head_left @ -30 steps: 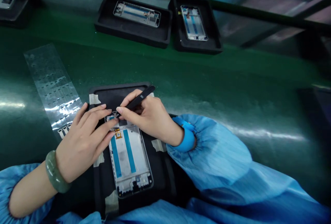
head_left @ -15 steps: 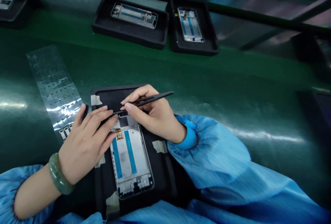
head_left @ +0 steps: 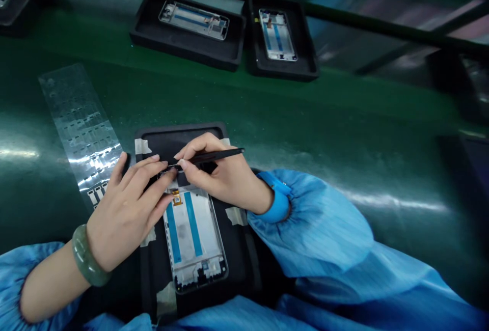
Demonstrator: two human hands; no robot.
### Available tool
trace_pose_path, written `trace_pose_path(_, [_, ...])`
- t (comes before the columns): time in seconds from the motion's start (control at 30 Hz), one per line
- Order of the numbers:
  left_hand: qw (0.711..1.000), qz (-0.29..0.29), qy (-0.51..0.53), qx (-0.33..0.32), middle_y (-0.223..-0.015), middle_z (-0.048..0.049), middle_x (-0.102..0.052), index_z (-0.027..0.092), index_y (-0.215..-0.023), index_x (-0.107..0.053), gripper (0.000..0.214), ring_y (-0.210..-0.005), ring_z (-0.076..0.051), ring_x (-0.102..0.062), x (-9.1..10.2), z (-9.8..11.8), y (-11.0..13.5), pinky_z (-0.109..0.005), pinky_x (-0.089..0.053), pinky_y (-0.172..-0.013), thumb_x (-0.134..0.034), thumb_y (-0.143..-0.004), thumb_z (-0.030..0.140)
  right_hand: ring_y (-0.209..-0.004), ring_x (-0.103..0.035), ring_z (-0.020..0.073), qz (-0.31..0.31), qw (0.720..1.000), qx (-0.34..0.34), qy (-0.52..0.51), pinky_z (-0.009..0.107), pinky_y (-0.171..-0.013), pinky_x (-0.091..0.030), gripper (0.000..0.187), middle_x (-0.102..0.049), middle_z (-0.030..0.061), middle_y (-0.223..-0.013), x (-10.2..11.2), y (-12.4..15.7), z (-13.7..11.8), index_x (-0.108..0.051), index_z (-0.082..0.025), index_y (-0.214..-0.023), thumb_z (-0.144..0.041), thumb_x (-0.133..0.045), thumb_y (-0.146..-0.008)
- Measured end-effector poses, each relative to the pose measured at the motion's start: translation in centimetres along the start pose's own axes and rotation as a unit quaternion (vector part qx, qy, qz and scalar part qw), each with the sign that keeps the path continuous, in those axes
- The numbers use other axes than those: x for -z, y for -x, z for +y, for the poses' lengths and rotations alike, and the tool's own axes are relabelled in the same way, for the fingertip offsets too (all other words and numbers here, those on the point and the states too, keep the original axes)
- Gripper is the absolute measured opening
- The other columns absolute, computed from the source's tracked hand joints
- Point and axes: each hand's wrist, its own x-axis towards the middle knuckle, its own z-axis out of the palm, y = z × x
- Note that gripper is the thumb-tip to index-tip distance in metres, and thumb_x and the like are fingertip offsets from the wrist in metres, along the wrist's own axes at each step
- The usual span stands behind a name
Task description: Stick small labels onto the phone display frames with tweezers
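- Right hand (head_left: 223,175): pinched around black tweezers (head_left: 216,155), thumb and forefinger near the tip. The tool lies almost level, with its tip at the top edge of the frame (head_left: 193,239).
- Left hand (head_left: 126,209): not gripping. The fingers are stretched flat, with their tips on the frame's upper left corner, just beside the tweezers' tip. There is a green bangle (head_left: 86,265) on the wrist.
- Frame: a phone mid-frame with two blue strips and a small gold part near its top. It lies flat in a black tray (head_left: 171,137) directly before the person, and the tray has tape patches at its corners.
- Step in hand, as judged: fine work with the tweezers at the frame's top end while the left fingers steady it. Whether the tip holds a part cannot be told, as the fingers hide the spot.
- Next move, as judged: it calls for a steady tip, light pressure and a frame that does not shift in the tray.
- Surroundings: a clear film sheet (head_left: 80,127) with small pieces lies on the green tabletop (head_left: 305,127), to the left of the tray. Two more trays (head_left: 183,51) holding frames sit well apart at the far side.
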Motion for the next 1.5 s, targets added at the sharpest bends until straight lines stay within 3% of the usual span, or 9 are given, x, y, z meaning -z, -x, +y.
trace_pose_path(0.33, [1.0, 0.002, 0.01, 0.002, -0.118, -0.0124, -0.055, 0.014, -0.118, -0.052, 0.029, -0.12, -0.029, -0.046, -0.05, -0.04, 0.05, -0.061, -0.024, -0.106, -0.047, -0.091, 0.023, -0.077, -0.059, 0.0116, 0.008, 0.999, 0.032, 0.035, 0.024, -0.069, -0.048, 0.005, -0.061, 0.0012, -0.085, -0.4, 0.19, 0.08, -0.052, -0.019, -0.084, -0.014, -0.052, -0.082])
trace_pose_path(0.73, [1.0, 0.006, 0.025, 0.001, -0.117, -0.0101, -0.056, 0.016, -0.116, -0.053, 0.027, -0.119, -0.028, -0.047, -0.13, -0.15, -0.05, -0.059, -0.024, -0.106, -0.047, -0.09, 0.022, -0.08, -0.06, 0.0129, 0.002, 1.0, 0.0, 0.016, 0.025, -0.071, -0.048, 0.006, -0.062, 0.0023, -0.089, -0.17, 0.02, -0.03, -0.053, -0.018, -0.088, -0.017, -0.056, -0.082])
trace_pose_path(1.5, [0.999, -0.001, 0.033, 0.01, -0.117, -0.0108, -0.054, 0.015, -0.117, -0.052, 0.027, -0.121, -0.027, -0.043, -0.09, 0.02, -0.03, -0.06, -0.024, -0.106, -0.046, -0.091, 0.021, -0.077, -0.06, 0.0124, -0.002, 0.999, 0.015, 0.038, 0.024, -0.068, -0.047, 0.008, -0.062, 0.0027, -0.087, -0.31, -0.07, 0.29, -0.054, -0.017, -0.089, -0.021, -0.058, -0.083])
